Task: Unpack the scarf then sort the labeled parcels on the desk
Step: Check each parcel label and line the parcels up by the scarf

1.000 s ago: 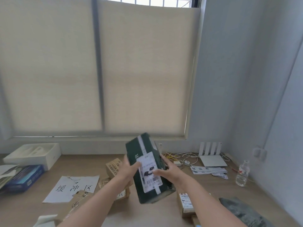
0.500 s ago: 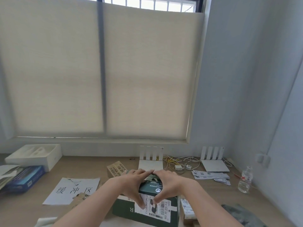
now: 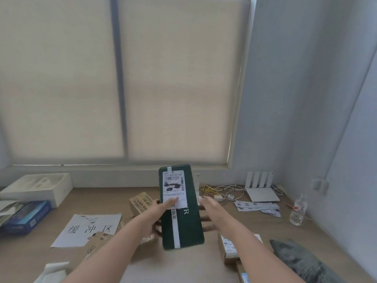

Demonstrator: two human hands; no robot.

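Left hand [image 3: 160,213] pinches the tall dark-green, white-striped cardboard parcel [image 3: 191,227] upright. Right hand [image 3: 214,210] is at its edge, grip unclear. With so light a hold between the hands, the parcel may tip and drop.

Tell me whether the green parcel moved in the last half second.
Yes. The green parcel rose and tipped upright; its top now reaches the windowsill.
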